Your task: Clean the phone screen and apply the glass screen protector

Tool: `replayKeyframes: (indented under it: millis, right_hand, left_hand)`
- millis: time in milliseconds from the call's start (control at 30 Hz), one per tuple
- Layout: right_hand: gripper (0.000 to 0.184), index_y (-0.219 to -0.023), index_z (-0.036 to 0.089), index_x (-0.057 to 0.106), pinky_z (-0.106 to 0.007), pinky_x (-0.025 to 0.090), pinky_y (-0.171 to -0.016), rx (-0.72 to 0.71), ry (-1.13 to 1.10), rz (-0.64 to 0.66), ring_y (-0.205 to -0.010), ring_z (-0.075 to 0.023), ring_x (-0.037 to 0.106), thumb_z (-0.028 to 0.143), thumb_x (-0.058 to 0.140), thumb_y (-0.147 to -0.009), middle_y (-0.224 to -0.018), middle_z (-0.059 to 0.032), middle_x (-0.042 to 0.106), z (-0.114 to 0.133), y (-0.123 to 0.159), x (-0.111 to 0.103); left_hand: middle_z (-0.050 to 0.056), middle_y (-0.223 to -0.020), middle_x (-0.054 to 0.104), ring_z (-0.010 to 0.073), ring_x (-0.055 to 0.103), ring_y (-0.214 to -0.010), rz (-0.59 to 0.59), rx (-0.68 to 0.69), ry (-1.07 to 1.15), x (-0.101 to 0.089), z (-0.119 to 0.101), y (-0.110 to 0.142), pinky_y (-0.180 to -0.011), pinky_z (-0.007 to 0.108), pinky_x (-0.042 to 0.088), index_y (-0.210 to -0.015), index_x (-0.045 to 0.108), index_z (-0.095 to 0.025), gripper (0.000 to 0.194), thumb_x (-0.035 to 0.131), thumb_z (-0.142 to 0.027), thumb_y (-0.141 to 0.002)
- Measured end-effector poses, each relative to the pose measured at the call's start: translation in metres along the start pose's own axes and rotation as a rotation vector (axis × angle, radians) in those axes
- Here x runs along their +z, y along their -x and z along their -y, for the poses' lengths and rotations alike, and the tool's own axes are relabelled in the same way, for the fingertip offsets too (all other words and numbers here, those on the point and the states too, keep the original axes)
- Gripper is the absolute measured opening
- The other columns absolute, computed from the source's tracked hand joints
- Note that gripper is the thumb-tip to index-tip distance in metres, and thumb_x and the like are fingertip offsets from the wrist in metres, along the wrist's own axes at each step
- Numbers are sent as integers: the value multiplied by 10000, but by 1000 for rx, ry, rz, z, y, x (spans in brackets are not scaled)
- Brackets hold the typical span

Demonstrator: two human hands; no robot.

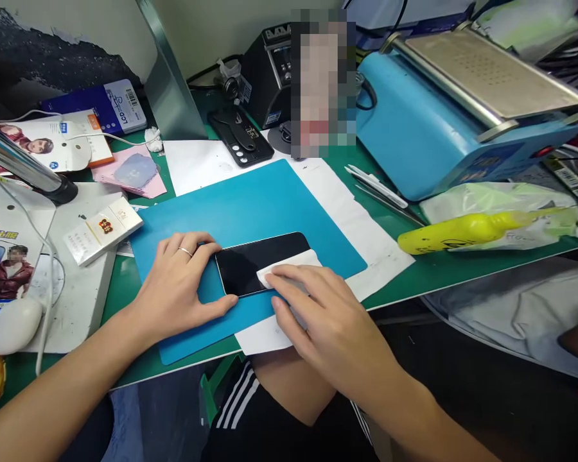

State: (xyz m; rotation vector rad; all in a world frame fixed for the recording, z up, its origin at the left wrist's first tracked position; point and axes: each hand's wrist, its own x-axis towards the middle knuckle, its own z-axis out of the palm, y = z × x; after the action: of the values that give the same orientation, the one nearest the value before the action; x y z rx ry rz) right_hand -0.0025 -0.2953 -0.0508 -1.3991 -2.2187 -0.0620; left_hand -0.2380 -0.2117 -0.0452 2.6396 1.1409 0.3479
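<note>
A smartphone [243,262] with a dark screen lies face up on a blue mat [212,205]. My left hand [176,282], with a ring on one finger, grips the phone's left end, fingertips at the far corner and thumb at the near corner. Pinched under the fingertips of my right hand [327,314] is a white wipe [304,258], pressed on the right part of the screen. That hand and the wipe hide the phone's near right corner. White paper [257,337] shows from under the mat's near edge.
Left of the mat lies a cigarette pack [103,231]. Behind it are a black phone case [241,136] and a black device [267,77]. To the right stand tweezers [378,186], a yellow bottle [462,232] and a blue machine with a metal plate [428,122]. The table's front edge is close.
</note>
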Motion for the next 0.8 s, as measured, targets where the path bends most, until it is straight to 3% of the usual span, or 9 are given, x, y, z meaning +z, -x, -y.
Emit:
replayKeyframes:
  millis: [200,467,800]
  right_hand:
    - [237,-1193,86,724,-416,570,-907,20,32,12,-1088,-281,707,135,580,-1011,-1183,-143,770,11,-10,7]
    - [285,-1206,62,718,-433,556,-909,71,116,41,-1089,-286,712,75,509,-1013,-1187,-149,765,-27,5,-8]
    - [299,-1164,56,736,-403,584,-892,85,97,-38,-1067,-268,723,43,491,-993,-1130,-144,770,-39,7,-8]
  left_hand:
    - [159,-1342,615,347,561,-1157,-7,-1,6,0,1,1,-973,521,446,-1311,588,-137,593,702,-554,-905]
    - [170,-1357,603,362,553,-1160,10,-3,14,-1,3,0,-978,550,452,-1322,581,-142,593,682,-561,-914]
    - [158,-1373,583,356,544,-1201,31,-5,-23,-5,3,-1,-1011,564,444,-1331,529,-186,568,645,-589,-948]
